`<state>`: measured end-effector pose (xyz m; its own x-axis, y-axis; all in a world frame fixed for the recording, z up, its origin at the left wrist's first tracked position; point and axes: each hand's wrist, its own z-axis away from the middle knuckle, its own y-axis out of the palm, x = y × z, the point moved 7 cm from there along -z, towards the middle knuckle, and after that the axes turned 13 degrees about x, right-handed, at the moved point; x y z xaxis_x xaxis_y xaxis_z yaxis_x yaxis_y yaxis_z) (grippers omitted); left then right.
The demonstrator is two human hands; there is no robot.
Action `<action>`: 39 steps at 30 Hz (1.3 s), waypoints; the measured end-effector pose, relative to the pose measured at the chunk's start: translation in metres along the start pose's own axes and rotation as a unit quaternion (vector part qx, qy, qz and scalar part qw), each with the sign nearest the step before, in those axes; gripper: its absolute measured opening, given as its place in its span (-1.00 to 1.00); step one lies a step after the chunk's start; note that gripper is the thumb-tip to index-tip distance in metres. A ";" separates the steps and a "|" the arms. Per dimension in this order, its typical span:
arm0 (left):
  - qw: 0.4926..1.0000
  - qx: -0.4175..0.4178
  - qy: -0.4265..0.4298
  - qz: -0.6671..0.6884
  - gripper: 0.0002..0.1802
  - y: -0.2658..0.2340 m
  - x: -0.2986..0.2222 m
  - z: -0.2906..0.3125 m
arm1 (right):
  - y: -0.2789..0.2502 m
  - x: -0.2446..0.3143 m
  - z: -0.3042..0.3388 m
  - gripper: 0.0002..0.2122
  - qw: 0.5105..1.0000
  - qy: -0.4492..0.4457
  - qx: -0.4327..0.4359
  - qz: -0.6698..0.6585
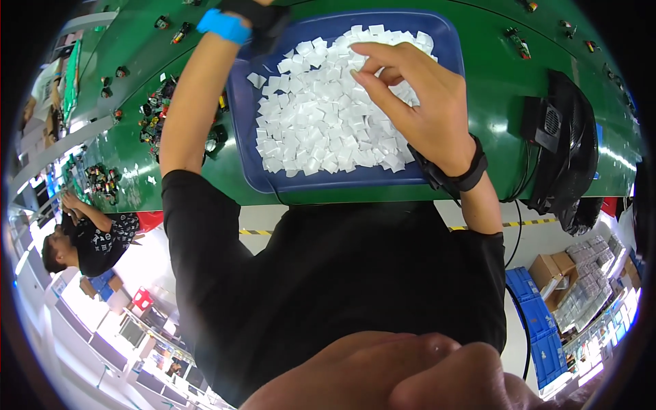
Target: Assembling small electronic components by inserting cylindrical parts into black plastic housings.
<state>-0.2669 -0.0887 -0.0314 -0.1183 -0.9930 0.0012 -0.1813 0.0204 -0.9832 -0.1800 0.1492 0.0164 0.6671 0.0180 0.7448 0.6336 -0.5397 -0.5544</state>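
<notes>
A blue tray [243,147] in front of me is heaped with small white square pieces [321,116] that look like paper or foam. Over the right part of the heap hovers my right hand [427,96], thumb and index fingertip apart, with nothing visible between them. A black strap [471,171] circles that wrist. My left hand [262,3] reaches past the tray's far left corner, mostly cut off by the upper edge. A blue band [224,26] and a blurred black strapped device [268,29] sit at its wrist; its fingers are hidden.
Small electronic parts with wires [156,116] are piled on the green table [495,150] left of the tray. More lie scattered at the far right. A black bag [570,143] and a black boxy device [542,124] stand at right. Another person [96,236] works at left.
</notes>
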 end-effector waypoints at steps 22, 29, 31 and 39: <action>0.963 -0.048 0.016 0.264 -0.59 -0.092 -0.087 0.077 | -0.025 -0.009 0.000 -0.76 0.993 0.066 -0.087 -0.053; 0.967 -0.202 0.080 0.131 -0.64 -0.114 -0.135 0.150 | -0.007 0.005 0.001 -0.81 0.999 -0.043 -0.015 -0.017; 0.970 -0.187 0.119 0.096 -0.65 -0.114 -0.139 0.161 | -0.007 0.005 0.000 -0.82 0.999 -0.044 -0.010 -0.026; 0.706 -0.044 -0.164 0.687 -0.75 -0.074 -0.088 0.178 | -0.002 0.008 0.000 -0.84 0.995 -0.068 0.014 -0.071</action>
<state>-0.0689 -0.0239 0.0088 -0.0110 -0.0011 -0.9999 -0.1774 0.9841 0.0009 -0.1762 0.1506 0.0233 0.6156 0.2072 0.7603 0.7349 -0.4992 -0.4590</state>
